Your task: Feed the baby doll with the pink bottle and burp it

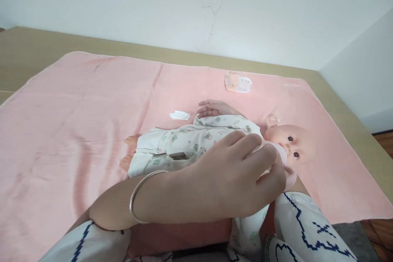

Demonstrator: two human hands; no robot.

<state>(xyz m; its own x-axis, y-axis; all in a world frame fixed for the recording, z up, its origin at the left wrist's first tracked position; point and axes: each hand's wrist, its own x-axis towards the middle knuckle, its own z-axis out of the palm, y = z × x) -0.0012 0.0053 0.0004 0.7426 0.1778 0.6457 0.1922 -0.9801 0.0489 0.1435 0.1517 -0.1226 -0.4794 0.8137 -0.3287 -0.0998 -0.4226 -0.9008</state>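
A baby doll in a white printed suit lies on its back on a pink blanket, head to the right. My left hand, with a silver bangle on the wrist, reaches across the doll's chest. Its fingers are curled and pinched on a pale pink piece at the doll's chin and mouth. My right arm, in a white sleeve with a blue pattern, comes up from the lower right under the doll's head. The right hand itself is hidden behind my left hand.
The blanket covers a tan table against a white wall. A small crumpled white tissue lies above the doll's middle. A small clear packet lies near the blanket's far edge. The table's right edge drops to a wooden floor.
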